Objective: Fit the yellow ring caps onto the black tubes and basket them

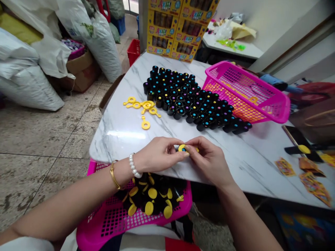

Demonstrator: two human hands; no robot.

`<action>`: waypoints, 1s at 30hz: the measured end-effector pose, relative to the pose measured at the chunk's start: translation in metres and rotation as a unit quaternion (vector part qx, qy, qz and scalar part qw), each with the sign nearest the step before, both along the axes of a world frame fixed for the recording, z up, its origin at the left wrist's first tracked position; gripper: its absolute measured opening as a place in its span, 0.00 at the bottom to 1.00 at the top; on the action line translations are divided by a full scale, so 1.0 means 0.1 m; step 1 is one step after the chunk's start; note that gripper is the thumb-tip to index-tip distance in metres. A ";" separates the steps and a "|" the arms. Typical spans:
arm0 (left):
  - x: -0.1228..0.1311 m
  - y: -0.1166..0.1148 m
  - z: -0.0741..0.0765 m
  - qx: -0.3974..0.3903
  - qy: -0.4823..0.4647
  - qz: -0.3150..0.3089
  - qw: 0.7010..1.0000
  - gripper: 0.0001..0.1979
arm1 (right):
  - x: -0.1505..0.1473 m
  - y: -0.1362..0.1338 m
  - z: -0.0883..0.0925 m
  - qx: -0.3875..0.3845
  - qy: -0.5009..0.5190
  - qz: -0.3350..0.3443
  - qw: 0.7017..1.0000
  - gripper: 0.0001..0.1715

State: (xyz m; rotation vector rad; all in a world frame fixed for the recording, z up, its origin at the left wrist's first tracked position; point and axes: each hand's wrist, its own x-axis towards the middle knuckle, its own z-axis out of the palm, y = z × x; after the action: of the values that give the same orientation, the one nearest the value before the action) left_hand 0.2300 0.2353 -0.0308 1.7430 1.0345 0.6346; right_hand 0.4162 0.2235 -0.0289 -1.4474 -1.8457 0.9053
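Observation:
My left hand (162, 153) and my right hand (208, 158) meet over the front edge of the marble-patterned table (117, 139). Between their fingertips is a yellow ring piece (182, 149) with a blue dot in its middle; both hands pinch it. Beyond them stand many black cylinders (180, 97) in packed rows, with coloured dots in their tops. Loose yellow ring pieces (146, 123) lie on the table left of the cylinders. Below my left forearm, a pink basket (115, 218) holds black cylinders with yellow caps.
Another pink basket (277, 104) with yellow pieces stands at the table's right rear. Yellow display boxes (180, 48) are stacked at the back. Small orange packets (285, 167) lie at the right. White sacks (26, 76) fill the floor at left.

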 end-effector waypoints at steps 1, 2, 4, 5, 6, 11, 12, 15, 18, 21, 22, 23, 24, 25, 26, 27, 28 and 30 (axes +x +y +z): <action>0.01 0.00 0.00 -0.018 -0.012 0.006 1.000 0.13 | 0.00 0.00 -0.01 -0.003 0.006 -0.005 1.000 0.08; 0.02 0.01 0.00 -0.034 -0.023 0.011 0.999 0.13 | -0.01 -0.01 -0.02 -0.003 0.008 -0.012 1.000 0.08; 0.05 0.02 0.01 -0.089 -0.045 0.010 0.995 0.14 | -0.02 -0.01 -0.04 0.001 0.009 -0.022 1.000 0.08; 0.06 0.03 0.01 -0.126 -0.054 0.007 0.991 0.14 | -0.02 -0.01 -0.05 0.001 0.009 -0.023 1.000 0.09; 0.07 0.03 0.02 -0.160 -0.059 0.009 0.985 0.15 | -0.02 -0.01 -0.05 -0.002 0.011 -0.022 1.000 0.09; 0.09 0.09 0.04 -0.202 -0.052 0.025 0.978 0.16 | -0.01 0.02 -0.02 -0.077 0.093 -0.003 0.993 0.13; 0.09 0.09 0.03 -0.194 -0.053 0.027 0.979 0.15 | -0.01 0.03 -0.02 -0.111 0.125 0.007 0.986 0.14; 0.12 0.07 -0.02 -0.157 -0.059 0.053 0.984 0.13 | -0.01 0.02 -0.01 -0.190 0.203 0.023 0.960 0.16; 0.18 0.06 -0.07 -0.120 -0.061 0.108 0.985 0.12 | -0.01 0.02 -0.03 -0.201 0.222 0.009 0.954 0.17; 0.22 0.03 -0.09 -0.113 -0.036 0.123 0.985 0.13 | 0.00 0.04 -0.06 -0.206 0.221 0.015 0.953 0.16; 0.22 0.01 -0.09 -0.095 -0.024 0.122 0.988 0.14 | 0.00 0.05 -0.07 -0.209 0.218 0.018 0.953 0.16; 0.21 -0.02 -0.09 -0.063 -0.012 0.120 0.991 0.14 | 0.00 0.05 -0.08 -0.211 0.214 0.017 0.954 0.17; 0.20 -0.06 -0.10 -0.016 -0.006 0.123 0.992 0.14 | 0.00 0.05 -0.09 -0.209 0.209 0.012 0.955 0.17; 0.18 -0.10 -0.10 0.034 -0.003 0.123 0.992 0.14 | 0.00 0.05 -0.09 -0.202 0.205 0.003 0.958 0.17; 0.16 -0.13 -0.11 0.090 0.003 0.119 0.989 0.15 | 0.00 0.05 -0.10 -0.189 0.205 -0.006 0.960 0.17; 0.15 -0.16 -0.13 0.139 0.010 0.117 0.983 0.17 | 0.01 0.04 -0.10 -0.176 0.208 -0.014 0.962 0.17; 0.13 -0.18 -0.14 0.177 0.019 0.113 0.977 0.18 | 0.02 0.02 -0.10 -0.163 0.217 -0.018 0.962 0.17; 0.10 -0.20 -0.16 0.215 0.034 0.108 0.970 0.15 | 0.07 -0.02 -0.11 -0.153 0.256 -0.010 0.954 0.15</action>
State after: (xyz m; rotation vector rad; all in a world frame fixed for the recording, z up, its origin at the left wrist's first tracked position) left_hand 0.2397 0.2155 -0.0468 2.0484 1.2107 1.0025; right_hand 0.4228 0.2212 -0.0397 -1.2417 -1.3440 1.4484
